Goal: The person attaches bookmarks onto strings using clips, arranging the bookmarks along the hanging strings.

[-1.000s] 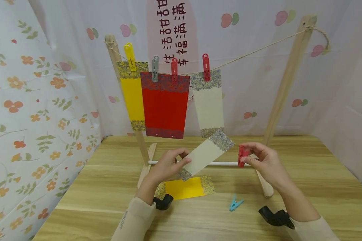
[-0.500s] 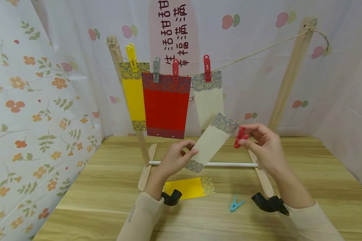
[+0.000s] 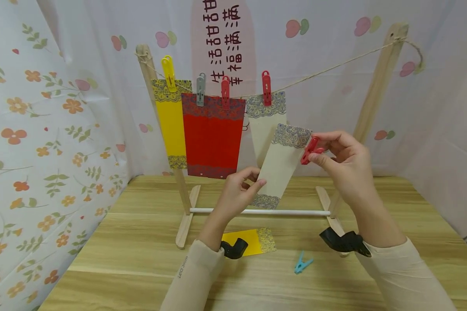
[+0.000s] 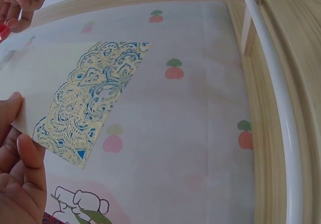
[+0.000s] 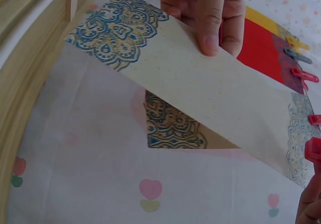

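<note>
My left hand [image 3: 239,192] pinches a cream card [image 3: 282,166] by its left edge, thumb in front. Blue lace-like patterns band both ends of the card, which leans with its top to the right. My right hand [image 3: 348,162] holds a red clothespin [image 3: 310,151] between thumb and fingers, right at the card's upper right corner. In the right wrist view the card [image 5: 210,96] stretches across, with the clothespin [image 5: 314,149] at its far end. Behind it a second cream card [image 3: 262,136] hangs from the string [image 3: 327,65], partly covered by the held one.
A yellow card [image 3: 172,129] and a red card [image 3: 213,140] also hang, clipped by yellow, grey and red clothespins. Wooden posts [image 3: 377,86] carry the string; a white rod [image 3: 292,212] joins their feet. On the table lie another yellow card [image 3: 253,242] and a blue clothespin [image 3: 303,264].
Both hands have risen toward the string, bringing the cream card and the red clothespin up. The card has turned more upright, and its top now overlaps the hanging cream card.
</note>
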Demonstrator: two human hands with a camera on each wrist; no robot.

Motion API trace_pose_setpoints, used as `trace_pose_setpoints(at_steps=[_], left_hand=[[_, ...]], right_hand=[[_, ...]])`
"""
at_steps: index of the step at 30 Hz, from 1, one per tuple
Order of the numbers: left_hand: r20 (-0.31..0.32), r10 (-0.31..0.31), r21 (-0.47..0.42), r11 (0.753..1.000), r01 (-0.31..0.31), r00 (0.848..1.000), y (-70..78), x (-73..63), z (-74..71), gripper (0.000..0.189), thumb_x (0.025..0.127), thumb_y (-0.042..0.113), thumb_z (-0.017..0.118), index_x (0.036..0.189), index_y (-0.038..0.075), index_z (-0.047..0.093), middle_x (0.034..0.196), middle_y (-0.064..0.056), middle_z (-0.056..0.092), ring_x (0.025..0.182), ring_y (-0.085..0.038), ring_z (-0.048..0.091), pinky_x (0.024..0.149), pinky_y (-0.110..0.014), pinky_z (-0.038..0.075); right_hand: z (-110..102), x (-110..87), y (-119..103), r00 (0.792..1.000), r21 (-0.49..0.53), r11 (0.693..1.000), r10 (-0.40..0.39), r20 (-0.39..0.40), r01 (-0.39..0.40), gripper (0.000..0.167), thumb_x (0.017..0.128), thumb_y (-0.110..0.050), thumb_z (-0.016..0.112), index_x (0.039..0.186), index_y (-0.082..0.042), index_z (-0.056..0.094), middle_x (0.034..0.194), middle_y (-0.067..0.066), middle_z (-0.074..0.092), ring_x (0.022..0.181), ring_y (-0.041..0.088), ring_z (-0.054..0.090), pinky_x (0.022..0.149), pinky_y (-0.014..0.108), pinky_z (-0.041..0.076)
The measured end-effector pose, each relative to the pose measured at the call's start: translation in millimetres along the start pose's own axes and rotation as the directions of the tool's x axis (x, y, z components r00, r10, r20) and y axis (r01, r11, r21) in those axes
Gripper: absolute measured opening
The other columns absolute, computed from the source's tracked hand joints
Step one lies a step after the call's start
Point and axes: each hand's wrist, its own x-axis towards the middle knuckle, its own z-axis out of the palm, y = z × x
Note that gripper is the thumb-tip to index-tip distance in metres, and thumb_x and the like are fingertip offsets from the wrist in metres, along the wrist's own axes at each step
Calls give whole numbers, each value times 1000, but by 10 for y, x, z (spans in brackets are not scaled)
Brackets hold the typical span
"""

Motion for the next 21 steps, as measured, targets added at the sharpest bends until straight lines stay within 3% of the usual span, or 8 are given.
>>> trace_pose_setpoints(at_steps=[12, 21], left_hand=[[-91, 17, -52, 998, -22, 996, 107, 200, 150, 18, 89, 11, 73, 103, -2, 72, 94, -15, 77, 84, -24, 71, 72, -20, 56], [-124, 62, -78, 994, -72, 990, 204, 337, 279, 19, 88, 9, 74, 101, -4, 73, 92, -17, 77, 75, -25, 70, 69, -19, 55]], right_hand=[[129, 353, -226, 990, 140, 985, -87, -106, 102, 31, 75, 19, 73, 102, 2, 72, 80, 4, 72, 62, 14, 60, 51, 20, 53], [198, 614, -418, 978, 162, 969, -166, -125, 185, 22, 77, 15, 75, 97, 5, 72, 83, 10, 71, 43, 16, 47, 45, 21, 38]])
